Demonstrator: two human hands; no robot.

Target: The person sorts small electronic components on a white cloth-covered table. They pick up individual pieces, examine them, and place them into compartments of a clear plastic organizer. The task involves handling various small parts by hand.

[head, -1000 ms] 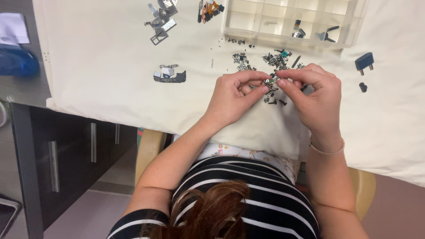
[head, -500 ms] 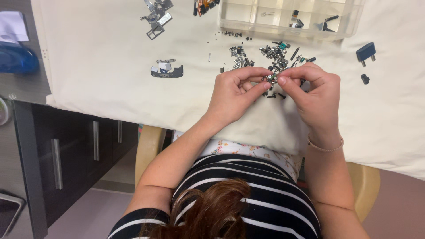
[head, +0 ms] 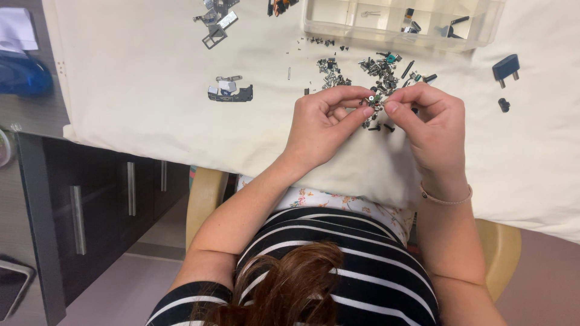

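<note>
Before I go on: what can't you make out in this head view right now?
- Tiny part pinched between left hand and right hand: fingertips cover it, too small to identify.
- Pile of small parts: pieces too small to tell apart.
- Clear compartment box: cut off by top edge.

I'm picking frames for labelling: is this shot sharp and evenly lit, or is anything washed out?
Head view: light is soft and even on the white cloth, with no harsh glare; the hands are sharp, but the tiny part between the fingers is too small to make out.

A small-parts workbench: cloth-covered table (head: 151, 90), clear compartment box (head: 362, 27), scattered tiny screws (head: 377, 69).
</note>
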